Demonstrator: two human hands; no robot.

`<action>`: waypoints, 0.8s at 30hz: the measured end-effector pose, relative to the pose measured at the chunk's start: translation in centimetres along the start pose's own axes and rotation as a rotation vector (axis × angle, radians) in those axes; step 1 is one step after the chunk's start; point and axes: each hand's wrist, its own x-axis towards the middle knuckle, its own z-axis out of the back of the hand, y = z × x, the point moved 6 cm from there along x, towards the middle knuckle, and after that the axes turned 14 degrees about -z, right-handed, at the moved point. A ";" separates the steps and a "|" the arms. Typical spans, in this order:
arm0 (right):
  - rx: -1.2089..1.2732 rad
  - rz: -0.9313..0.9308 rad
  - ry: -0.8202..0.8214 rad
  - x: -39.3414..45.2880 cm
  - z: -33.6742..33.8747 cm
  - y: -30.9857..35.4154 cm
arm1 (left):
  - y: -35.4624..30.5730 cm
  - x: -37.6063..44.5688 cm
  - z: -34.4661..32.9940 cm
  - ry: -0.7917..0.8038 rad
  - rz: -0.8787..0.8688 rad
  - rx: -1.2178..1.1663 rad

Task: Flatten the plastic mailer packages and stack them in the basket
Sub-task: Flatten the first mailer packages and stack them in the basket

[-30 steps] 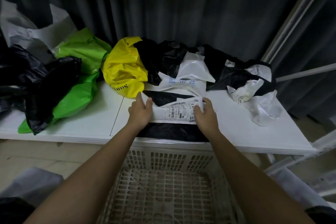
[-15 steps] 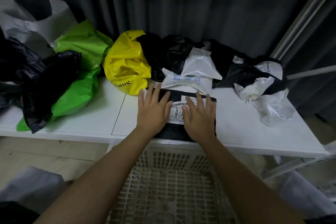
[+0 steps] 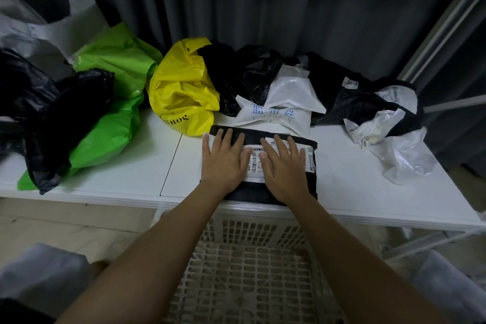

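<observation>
Both hands lie flat, palms down, side by side on a black mailer (image 3: 263, 193) w/ a white shipping label (image 3: 254, 163). Left hand (image 3: 225, 163) has fingers straight and slightly spread, pressing the label's left part and the black plastic above it. Right hand (image 3: 284, 168) does the same on the right part, fingers straight, tips near the mailer's far edge. Neither hand grips anything; both just press down.

The mailer lies flat at the near edge of the white table (image 3: 355, 173), directly above the white plastic basket (image 3: 252, 271), which sits below and in front of the table, btwn the forearms. Nothing visible inside the basket.

Behind the mailer, a row of crumpled bags: a yellow bag (image 3: 181, 92) w/ dark print just beyond the left hand, a white mailer (image 3: 278, 110) w/ blue handwriting touching the black mailer's far edge, and black bags (image 3: 236, 73) behind those. Far left: green bags (image 3: 113, 102) tangled w/ a black bag (image 3: 60, 118). At right, a crumpled clear/white bag (image 3: 399, 150) near the table's right end. Dark curtain (image 3: 263, 2) hangs behind.
</observation>
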 end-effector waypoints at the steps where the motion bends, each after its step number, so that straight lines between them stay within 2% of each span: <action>1: 0.000 -0.006 0.014 0.0 -0.2 -0.1 | 0.1 0.0 -0.3 0.011 0.007 0.000; 9: -0.025 -0.038 0.078 0.4 -1.1 -0.4 | 0.7 0.1 -1.9 -0.047 0.040 -0.024; 19: -0.060 -0.063 0.113 0.5 -2.1 -0.7 | 1.0 -0.1 -3.5 -0.006 0.067 0.018; 24: -0.094 -0.064 0.121 0.5 -2.5 -0.7 | 1.2 -0.2 -4.2 0.112 0.098 0.024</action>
